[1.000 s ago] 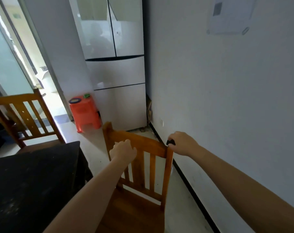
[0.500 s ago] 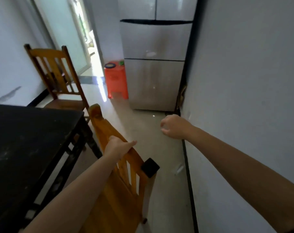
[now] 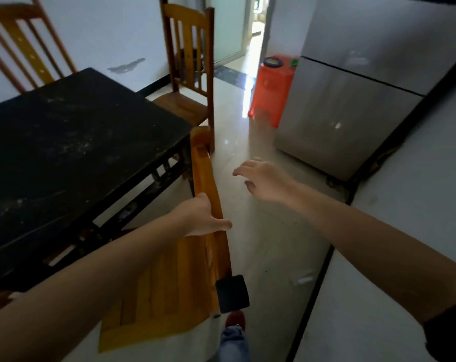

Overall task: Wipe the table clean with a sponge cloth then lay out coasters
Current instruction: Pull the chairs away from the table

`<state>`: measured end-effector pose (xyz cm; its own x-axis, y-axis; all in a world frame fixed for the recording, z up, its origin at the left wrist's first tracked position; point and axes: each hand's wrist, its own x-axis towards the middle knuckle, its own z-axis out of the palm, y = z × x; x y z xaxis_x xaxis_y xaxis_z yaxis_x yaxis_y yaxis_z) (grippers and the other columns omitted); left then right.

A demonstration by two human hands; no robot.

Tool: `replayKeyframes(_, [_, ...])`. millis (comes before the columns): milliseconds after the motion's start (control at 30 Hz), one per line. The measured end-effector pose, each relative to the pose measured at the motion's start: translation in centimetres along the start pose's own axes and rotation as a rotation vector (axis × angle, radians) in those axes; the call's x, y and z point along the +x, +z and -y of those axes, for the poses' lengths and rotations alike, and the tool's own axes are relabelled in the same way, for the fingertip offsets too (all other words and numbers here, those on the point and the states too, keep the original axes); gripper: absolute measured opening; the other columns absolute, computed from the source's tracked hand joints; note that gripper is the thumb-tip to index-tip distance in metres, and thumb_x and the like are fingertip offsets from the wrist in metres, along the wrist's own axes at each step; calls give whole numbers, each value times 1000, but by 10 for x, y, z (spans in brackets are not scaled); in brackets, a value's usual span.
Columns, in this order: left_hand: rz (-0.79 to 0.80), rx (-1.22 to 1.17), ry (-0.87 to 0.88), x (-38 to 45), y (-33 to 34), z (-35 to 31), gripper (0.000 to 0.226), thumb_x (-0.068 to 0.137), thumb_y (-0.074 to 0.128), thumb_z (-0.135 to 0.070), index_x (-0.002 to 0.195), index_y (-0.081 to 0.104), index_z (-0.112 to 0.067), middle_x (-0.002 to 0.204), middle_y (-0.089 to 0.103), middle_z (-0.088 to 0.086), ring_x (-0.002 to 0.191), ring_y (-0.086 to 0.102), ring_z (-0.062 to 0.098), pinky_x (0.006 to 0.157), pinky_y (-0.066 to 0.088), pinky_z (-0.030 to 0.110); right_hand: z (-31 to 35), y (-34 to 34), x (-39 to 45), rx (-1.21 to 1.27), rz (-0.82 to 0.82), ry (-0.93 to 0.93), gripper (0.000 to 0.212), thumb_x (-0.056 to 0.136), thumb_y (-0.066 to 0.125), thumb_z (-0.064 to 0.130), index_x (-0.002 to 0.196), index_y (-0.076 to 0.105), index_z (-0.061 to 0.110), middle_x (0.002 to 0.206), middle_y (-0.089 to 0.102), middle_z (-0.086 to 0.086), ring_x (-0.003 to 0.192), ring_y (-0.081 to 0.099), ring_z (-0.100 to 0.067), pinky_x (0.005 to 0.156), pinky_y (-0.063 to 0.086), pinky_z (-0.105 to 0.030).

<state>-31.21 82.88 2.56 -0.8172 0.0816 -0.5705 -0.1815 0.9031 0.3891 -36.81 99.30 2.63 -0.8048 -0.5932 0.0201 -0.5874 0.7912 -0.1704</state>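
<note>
**Beside the dark table, one hand on a chair back**

Near the middle of my view, my left hand [image 3: 199,218] grips the top rail of the nearest wooden chair [image 3: 208,194], fingers curled over its far side and thumb lying along the near face. That chair stands pushed in against the near right edge of the table [image 3: 65,142], its back rising just beside the tabletop's corner. A small black square pad [image 3: 232,293] sits at the near end of the chair's top rail, well below my left hand; I cannot tell what it is.

My right hand [image 3: 263,178] hangs in the air over the pale floor [image 3: 260,244], to the right of the chair, fingers spread and loosely bent, holding nothing and touching nothing.

The table fills the left side, its black top dull with pale specks and smears. It lies to the left of my left hand, close by, and well apart from my right.

A second wooden chair [image 3: 190,64] stands at the table's far right corner, and a third chair [image 3: 20,43] shows at the far left. Farther right stand an orange plastic stool [image 3: 271,92] and a silver refrigerator [image 3: 352,108] against the wall. My red shoe [image 3: 236,320] and jeans leg show at the bottom.
</note>
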Motion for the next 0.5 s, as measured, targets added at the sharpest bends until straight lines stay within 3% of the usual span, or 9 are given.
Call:
replayKeyframes(133, [27,26,-38,2,-2,-3,70,81,59,-47,132,27,-12,79,48,-1,66,49,7,57,41,18,3,6,37,-81,28,-249,54,84,55,-2,134,41,12,140,43,-10,128,41,-27,103,37,-31])
replayKeyframes(300, [83,14,-71,2,-6,-5,81,82,58,-48,141,14,-15,102,51,5,84,53,15,67,46,23,10,6,86,-241,204,-478,66,82,65,24,139,32,17,147,31,-6,139,22,-23,113,19,-36])
replayKeyframes(367, [108,2,-89,2,-6,-5,84,82,58,-47,143,9,-16,108,52,8,84,53,15,67,47,22,8,4,102,-283,239,-547,57,81,65,31,131,42,16,141,41,-5,135,29,-21,114,15,-34])
replayKeyframes(500, [112,-29,-105,2,-5,-8,87,81,61,-46,143,7,-18,108,53,6,91,58,16,78,54,26,-1,5,113,-256,172,-677,34,81,64,28,109,57,10,119,58,-8,115,48,-22,106,29,-33])
